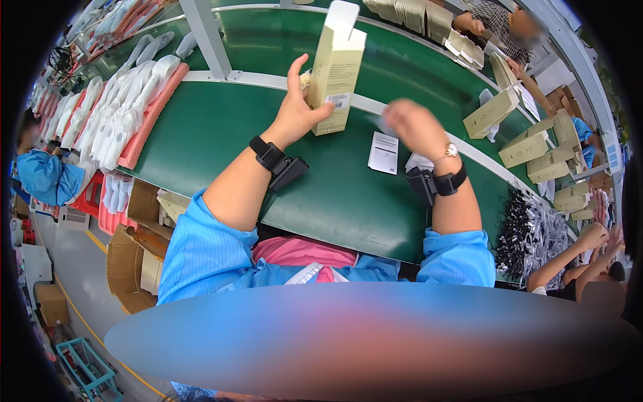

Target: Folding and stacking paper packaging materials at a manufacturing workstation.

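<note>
Left-hand grip [293, 114] is clasping the open-topped carton [337, 75] left of the white card [384, 153], light pressure probably sparing its walls; beside the card, the right hand [423, 128] is blurring; I cannot tell its hold.

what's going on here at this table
A person's left hand holds a tall cream box, its top open. Their right hand, blurred, is over the green tabletop near a white printed sheet; whether it grips anything is unclear. White wrapped pieces lie to the left, bundled cables to the right.
</note>
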Demonstrator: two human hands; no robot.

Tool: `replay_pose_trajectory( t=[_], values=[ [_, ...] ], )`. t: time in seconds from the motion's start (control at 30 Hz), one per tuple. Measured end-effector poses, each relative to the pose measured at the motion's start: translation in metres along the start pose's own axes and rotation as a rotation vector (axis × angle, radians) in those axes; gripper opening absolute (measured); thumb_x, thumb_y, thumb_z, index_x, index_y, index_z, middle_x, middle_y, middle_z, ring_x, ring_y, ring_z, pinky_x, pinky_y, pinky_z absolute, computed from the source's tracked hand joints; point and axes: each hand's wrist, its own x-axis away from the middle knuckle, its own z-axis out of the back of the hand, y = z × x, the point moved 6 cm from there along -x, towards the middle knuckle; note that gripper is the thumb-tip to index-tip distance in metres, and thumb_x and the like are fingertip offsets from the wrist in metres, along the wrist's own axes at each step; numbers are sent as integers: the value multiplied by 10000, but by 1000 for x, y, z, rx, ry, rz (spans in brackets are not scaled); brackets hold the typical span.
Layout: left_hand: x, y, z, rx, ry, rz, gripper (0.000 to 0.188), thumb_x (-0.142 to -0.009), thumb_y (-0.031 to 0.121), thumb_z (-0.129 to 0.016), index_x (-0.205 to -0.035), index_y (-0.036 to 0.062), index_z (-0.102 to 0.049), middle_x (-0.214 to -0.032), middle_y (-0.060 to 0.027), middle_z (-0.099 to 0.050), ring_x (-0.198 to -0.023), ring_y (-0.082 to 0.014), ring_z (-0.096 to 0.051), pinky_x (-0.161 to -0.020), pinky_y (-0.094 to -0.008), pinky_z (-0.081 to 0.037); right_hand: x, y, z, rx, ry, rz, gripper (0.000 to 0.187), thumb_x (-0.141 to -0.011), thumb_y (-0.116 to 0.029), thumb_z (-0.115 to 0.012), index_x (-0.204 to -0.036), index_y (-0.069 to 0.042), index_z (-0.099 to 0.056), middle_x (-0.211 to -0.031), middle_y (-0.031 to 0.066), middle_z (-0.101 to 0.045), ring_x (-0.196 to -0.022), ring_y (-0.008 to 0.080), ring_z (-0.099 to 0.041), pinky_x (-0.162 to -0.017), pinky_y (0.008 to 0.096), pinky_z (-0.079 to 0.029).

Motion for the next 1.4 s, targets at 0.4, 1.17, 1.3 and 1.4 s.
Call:
replay_pose_trajectory(
  t=[0.4,1.17,1.3,1.4],
  values=[
    [18,22,-31,-344,-248,-139,950,-696,97,-783,-1446,147,-203,-1330,-181,-440,-1206,-324,-478,-1013,-399,-389,14,-51,40,203,385,356,58,-882,-69,-570,-938,-55,-582,-1135,134,-604,-1076,320,-559,-1075,526,-253],
    [17,16,-33,-534,-162,-407,346,-769,104,-659,-1106,104,-576,-1207,-109,-540,-1131,-314,-503,-971,-387,-404,18,124,51,660,667,-117,332,-857,-142,-609,-1137,18,-535,-1132,228,-546,-1123,404,-467,-951,471,-378],
    [20,32,-32,-489,-91,-389,265,-778,79,-645,-1039,94,-606,-1167,-82,-560,-1107,-273,-516,-963,-375,-406,18,69,71,620,903,-43,371,-849,-114,-597,-1181,24,-507,-1167,232,-533,-1147,406,-454,-975,475,-365],
    [25,65,-28,-444,-32,-393,233,-784,65,-639,-1016,81,-613,-1152,-66,-566,-1109,-243,-519,-966,-369,-400,16,27,78,480,975,41,376,-841,-83,-586,-1195,17,-504,-1179,222,-532,-1150,397,-459,-978,473,-367]
  ],
)
